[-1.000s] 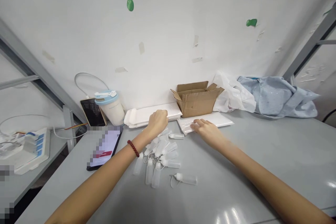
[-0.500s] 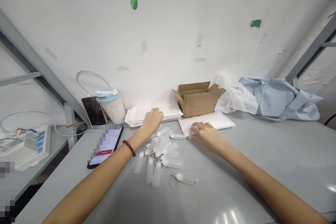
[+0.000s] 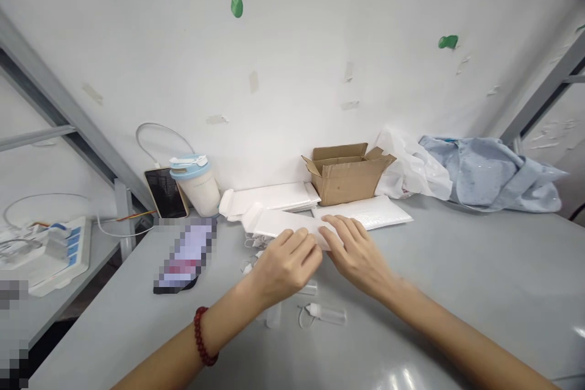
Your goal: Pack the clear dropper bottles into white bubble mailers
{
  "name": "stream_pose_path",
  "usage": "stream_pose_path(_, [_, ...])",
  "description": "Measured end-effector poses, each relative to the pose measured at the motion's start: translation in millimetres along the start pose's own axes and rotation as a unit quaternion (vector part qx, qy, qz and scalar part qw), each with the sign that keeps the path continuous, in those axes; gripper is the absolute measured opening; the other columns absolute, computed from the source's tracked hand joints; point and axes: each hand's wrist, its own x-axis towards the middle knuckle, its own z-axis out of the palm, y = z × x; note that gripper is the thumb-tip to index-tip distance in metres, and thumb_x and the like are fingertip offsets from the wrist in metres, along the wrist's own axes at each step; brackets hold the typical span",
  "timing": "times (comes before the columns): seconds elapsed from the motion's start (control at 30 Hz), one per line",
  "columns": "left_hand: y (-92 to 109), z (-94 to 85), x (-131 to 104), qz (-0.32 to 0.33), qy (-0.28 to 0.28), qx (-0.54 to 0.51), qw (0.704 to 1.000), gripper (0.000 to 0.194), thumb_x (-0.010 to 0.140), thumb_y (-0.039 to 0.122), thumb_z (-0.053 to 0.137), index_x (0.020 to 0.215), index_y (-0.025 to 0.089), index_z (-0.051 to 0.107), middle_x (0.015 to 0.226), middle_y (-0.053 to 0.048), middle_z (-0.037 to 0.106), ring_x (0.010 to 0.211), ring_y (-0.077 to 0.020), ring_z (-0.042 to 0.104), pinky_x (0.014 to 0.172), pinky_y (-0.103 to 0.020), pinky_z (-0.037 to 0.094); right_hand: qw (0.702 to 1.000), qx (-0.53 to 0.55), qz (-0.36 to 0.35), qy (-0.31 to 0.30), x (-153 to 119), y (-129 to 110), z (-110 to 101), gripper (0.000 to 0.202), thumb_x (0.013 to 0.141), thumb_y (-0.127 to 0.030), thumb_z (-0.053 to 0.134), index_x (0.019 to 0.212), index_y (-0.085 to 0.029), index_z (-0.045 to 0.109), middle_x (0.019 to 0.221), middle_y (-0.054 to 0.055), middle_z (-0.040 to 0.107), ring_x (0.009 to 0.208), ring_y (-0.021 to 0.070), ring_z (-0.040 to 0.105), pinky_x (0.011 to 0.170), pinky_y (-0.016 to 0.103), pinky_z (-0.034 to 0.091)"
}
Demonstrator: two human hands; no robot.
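A white bubble mailer (image 3: 278,222) is held above the table, its flap end pointing left. My left hand (image 3: 287,263), with a red bead bracelet at the wrist, has its fingers closed on the mailer's near edge. At the mailer's right end my right hand (image 3: 355,251) grips it with bent fingers. Beneath the mailer and my left hand lie several small clear squeeze bottles, mostly hidden. One capped bottle (image 3: 331,314) lies apart, nearer me. Behind are a stack of white mailers (image 3: 269,197) and a single mailer (image 3: 381,212) lying flat.
An open cardboard box (image 3: 350,180) stands against the wall, beside a white plastic bag (image 3: 414,164) and a light blue cloth bag (image 3: 491,173). To the left are a lidded cup (image 3: 198,189), an upright phone (image 3: 165,192), a flat phone (image 3: 189,250) and a power strip (image 3: 68,256).
My left hand has come from the stack toward me with a mailer, now over the bottles. My right hand has left the flat mailer and taken the held one's right end.
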Motion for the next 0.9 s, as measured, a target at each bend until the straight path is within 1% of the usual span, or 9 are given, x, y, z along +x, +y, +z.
stream_pose_path(0.1, [-2,-4.9,-5,-0.056,0.014,-0.065,0.996,0.015,0.087,0.012,0.046,0.078,0.015,0.058,0.079,-0.006,0.061,0.083,-0.0202,0.053,0.069,-0.032,0.041,1.0,0.013,0.011,-0.015,-1,5,2,0.021,0.08,-0.001,0.038,0.073,-0.016,0.051,0.081,0.01,0.054,0.073,0.0207,0.046,0.064,0.031,0.041])
stream_pose_path(0.23, [-22,-3.4,-21,-0.325,0.052,-0.141,0.934,0.011,0.085,0.021,0.05,0.085,0.017,0.061,0.091,-0.007,0.063,0.097,-0.0241,0.05,0.086,-0.042,0.039,0.999,0.01,0.033,-0.018,1,12,1,0.024,0.075,0.003,0.037,0.069,-0.017,0.048,0.078,0.01,0.05,0.071,0.0208,0.043,0.06,0.029,0.038])
stream_pose_path(0.3, [-33,-1.2,-30,-0.472,0.06,-0.2,0.857,0.018,0.081,0.025,0.054,0.097,0.017,0.059,0.104,-0.01,0.061,0.104,-0.0257,0.05,0.09,-0.044,0.04,0.999,0.011,0.048,-0.012,1,13,1,0.024,0.074,0.004,0.038,0.069,-0.017,0.048,0.079,0.01,0.049,0.072,0.0211,0.043,0.06,0.029,0.039])
stream_pose_path(0.4, [-43,-0.3,-40,-0.627,0.055,-0.381,0.677,0.036,0.076,0.027,0.058,0.111,0.015,0.054,0.116,-0.012,0.059,0.106,-0.0247,0.055,0.085,-0.038,0.046,0.998,0.015,0.061,-0.006,0,11,3,0.024,0.075,0.003,0.037,0.071,-0.017,0.048,0.082,0.011,0.05,0.072,0.0212,0.043,0.062,0.031,0.039])
stream_pose_path(0.5, [-41,-3.5,-43,-0.649,0.041,-0.562,0.511,0.039,0.073,0.026,0.061,0.11,0.012,0.057,0.105,-0.012,0.066,0.094,-0.0237,0.063,0.077,-0.033,0.05,0.998,0.031,0.058,-0.004,0,7,4,0.021,0.075,0.002,0.037,0.073,-0.017,0.047,0.093,0.015,0.052,0.083,0.0239,0.046,0.067,0.034,0.041])
stream_pose_path(0.57, [-35,-6.6,-41,-0.625,0.037,-0.634,0.455,0.039,0.071,0.028,0.065,0.106,0.011,0.06,0.096,-0.011,0.07,0.086,-0.0237,0.066,0.071,-0.032,0.051,0.998,0.053,0.044,-0.011,0,5,1,0.016,0.075,-0.002,0.041,0.079,-0.016,0.048,0.106,0.018,0.051,0.099,0.0288,0.045,0.075,0.04,0.041])
stream_pose_path(0.63, [-29,-9.4,-38,-0.598,0.044,-0.674,0.431,0.04,0.07,0.029,0.067,0.106,0.011,0.061,0.095,-0.01,0.07,0.083,-0.0228,0.066,0.07,-0.032,0.052,0.996,0.08,0.025,-0.038,1,3,-2,0.019,0.073,-0.01,0.049,0.092,-0.015,0.048,0.121,0.021,0.044,0.114,0.0345,0.037,0.085,0.049,0.037])
stream_pose_path(0.73, [-20,-12.4,-34,-0.556,0.023,-0.714,0.425,0.04,0.072,0.028,0.068,0.108,0.013,0.06,0.098,-0.01,0.07,0.083,-0.0213,0.066,0.073,-0.032,0.052,0.988,0.117,0.003,-0.098,1,-2,-9,0.047,0.069,-0.024,0.058,0.111,-0.013,0.042,0.136,0.025,0.03,0.126,0.0392,0.023,0.093,0.058,0.027])
stream_pose_path(0.9, [-4,-15.5,-30,-0.513,-0.024,-0.744,0.427,0.043,0.07,0.032,0.071,0.107,0.014,0.06,0.097,-0.01,0.07,0.086,-0.0218,0.066,0.082,-0.036,0.05,0.976,0.182,0.01,-0.118,1,-8,-13,0.056,0.061,-0.029,0.06,0.11,-0.014,0.038,0.132,0.024,0.031,0.128,0.0384,0.02,0.095,0.058,0.024])
